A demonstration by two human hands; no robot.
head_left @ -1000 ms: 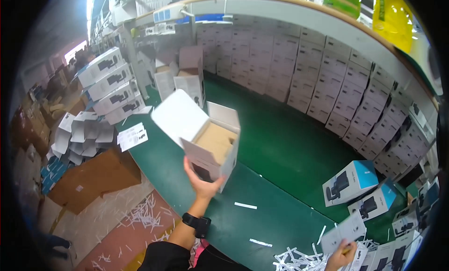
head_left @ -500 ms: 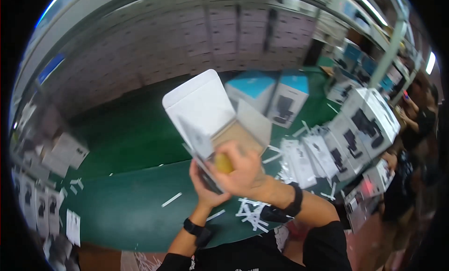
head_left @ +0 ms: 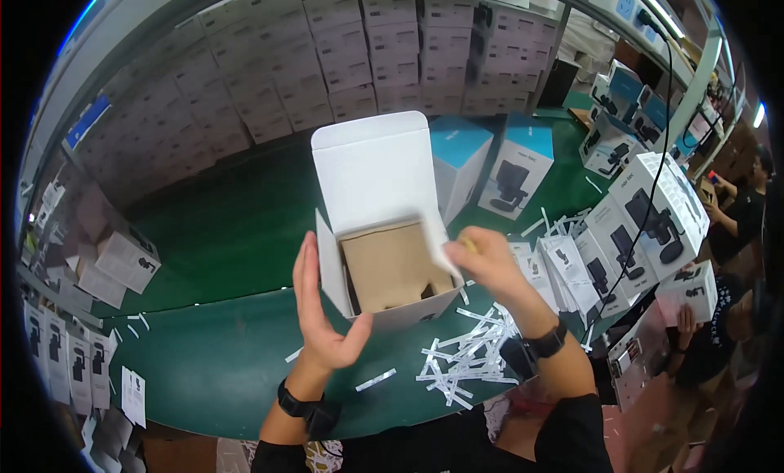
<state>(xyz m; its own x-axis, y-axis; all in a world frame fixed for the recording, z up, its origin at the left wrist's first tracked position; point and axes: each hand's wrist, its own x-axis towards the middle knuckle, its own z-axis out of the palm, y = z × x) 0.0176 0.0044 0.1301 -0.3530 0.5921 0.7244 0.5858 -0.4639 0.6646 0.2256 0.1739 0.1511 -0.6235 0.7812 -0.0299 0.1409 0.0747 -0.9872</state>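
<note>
A white carton (head_left: 371, 179) stands on the green table in front of me, its lid raised and its side flaps up. Inside lies a brown cardboard insert (head_left: 390, 265) with a small notch near its front right corner. My left hand (head_left: 327, 318) is open at the carton's left front, fingers stretched along the left flap and thumb by the front edge. At the right flap, my right hand (head_left: 488, 262) is closed around a small yellow object (head_left: 468, 244), mostly hidden by the fingers; its kind cannot be told. The right flap is blurred.
Loose white paper strips (head_left: 465, 359) lie in a heap at the near right. Behind stand blue-topped boxes (head_left: 514, 167); folded printed cartons (head_left: 565, 269) and larger boxes (head_left: 641, 220) are at right. A black cable (head_left: 665, 138) hangs there. Co-workers (head_left: 710, 318) are beyond.
The carton has gone from tilted to upright on the table. My right hand has moved right, from the carton's front to its right flap. My left hand has opened and shifted to the left side.
</note>
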